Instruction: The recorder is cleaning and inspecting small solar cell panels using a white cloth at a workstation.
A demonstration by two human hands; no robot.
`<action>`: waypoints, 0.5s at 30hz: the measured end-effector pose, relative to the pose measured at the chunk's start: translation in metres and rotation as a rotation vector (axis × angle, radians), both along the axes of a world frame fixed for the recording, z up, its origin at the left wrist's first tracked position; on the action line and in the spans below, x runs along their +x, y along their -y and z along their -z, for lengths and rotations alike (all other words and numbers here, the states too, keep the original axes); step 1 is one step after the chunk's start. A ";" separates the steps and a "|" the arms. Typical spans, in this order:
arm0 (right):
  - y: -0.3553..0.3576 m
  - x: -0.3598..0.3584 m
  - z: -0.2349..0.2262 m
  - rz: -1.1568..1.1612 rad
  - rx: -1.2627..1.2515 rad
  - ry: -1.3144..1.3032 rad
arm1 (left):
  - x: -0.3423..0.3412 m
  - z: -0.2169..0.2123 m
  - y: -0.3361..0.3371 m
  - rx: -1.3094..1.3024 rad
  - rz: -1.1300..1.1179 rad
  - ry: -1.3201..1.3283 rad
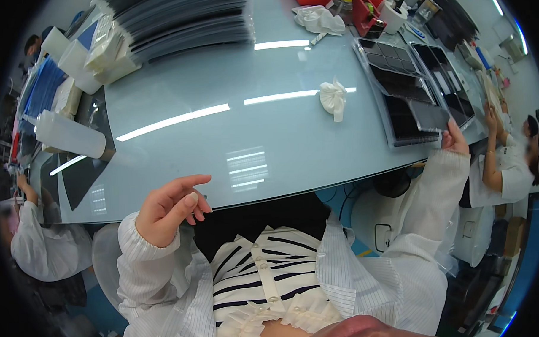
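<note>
My right hand (454, 139) reaches to the right side of the table and grips the edge of a dark flat panel (429, 115) between thumb and fingers. The panel is tilted over a clear plastic tray (389, 125) that holds more dark panels (390, 56). Just above the table's near edge, my left hand (175, 208) hovers with its fingers loosely apart and nothing in them. A crumpled white cloth (333, 99) lies on the glass tabletop (221, 146), left of the tray.
A second tray (444, 79) of dark panels adjoins the first. Tall stacked dark sheets (181, 23) stand at the back. A squeeze bottle (71, 134) is at the left. Behind the trays are a red bin (368, 13) and another white cloth (319, 19). People sit at both sides.
</note>
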State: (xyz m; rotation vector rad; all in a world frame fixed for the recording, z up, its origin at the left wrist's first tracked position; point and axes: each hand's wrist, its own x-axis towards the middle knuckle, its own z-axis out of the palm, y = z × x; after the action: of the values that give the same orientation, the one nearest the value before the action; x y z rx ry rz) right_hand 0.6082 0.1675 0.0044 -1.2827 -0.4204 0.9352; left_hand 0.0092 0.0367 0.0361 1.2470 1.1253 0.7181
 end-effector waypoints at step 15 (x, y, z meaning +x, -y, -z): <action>0.022 -0.005 0.016 -0.039 -0.237 0.396 | 0.012 0.007 -0.025 0.064 0.189 -0.182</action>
State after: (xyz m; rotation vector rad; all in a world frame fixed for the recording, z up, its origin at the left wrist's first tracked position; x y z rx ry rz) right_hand 0.6029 0.1460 -0.0112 -1.6905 -0.6582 0.7774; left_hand 0.0217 0.0616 0.0288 1.4750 1.1199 0.5096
